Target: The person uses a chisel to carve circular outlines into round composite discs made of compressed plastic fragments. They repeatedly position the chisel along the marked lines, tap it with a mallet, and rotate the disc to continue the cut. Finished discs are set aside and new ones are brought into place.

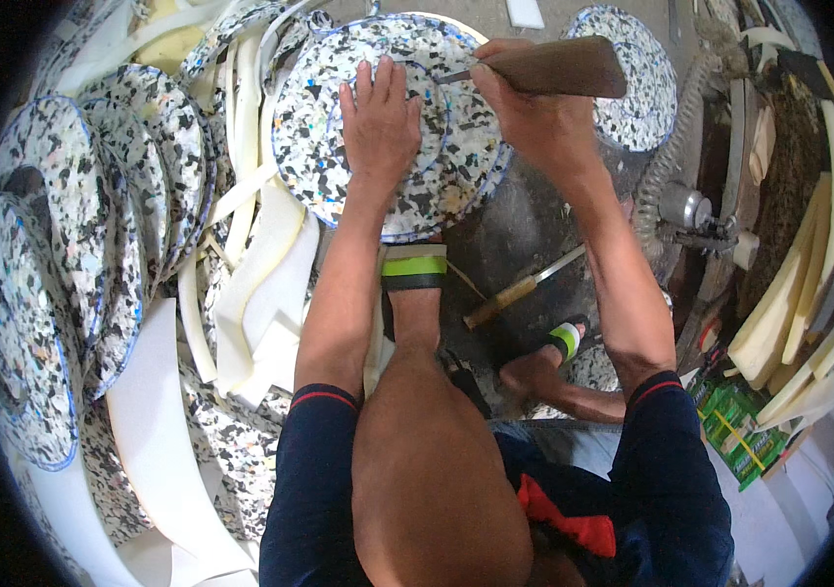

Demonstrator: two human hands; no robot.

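Observation:
A round disc of speckled black-and-white foam [309, 127] lies flat in front of me, with a blue outline at its rim and a smaller blue circle around its middle. My left hand [380, 122] presses flat on it inside that circle, fingers stretched out. Closed around a knife [564, 68] is my right hand [539, 112]; the knife's broad brown end points right, and its narrow tip meets the foam at the inner circle. My foot in a green-striped sandal [414, 266] is at the disc's near edge.
Several speckled foam rings [50, 176] lean in a stack at left, beside white foam offcuts [167, 421]. A smaller foam disc [632, 83] lies at the far right. Another tool with a wooden handle [500, 301] rests on the dark floor. A ribbed hose [671, 137] and foam strips [779, 293] are at right.

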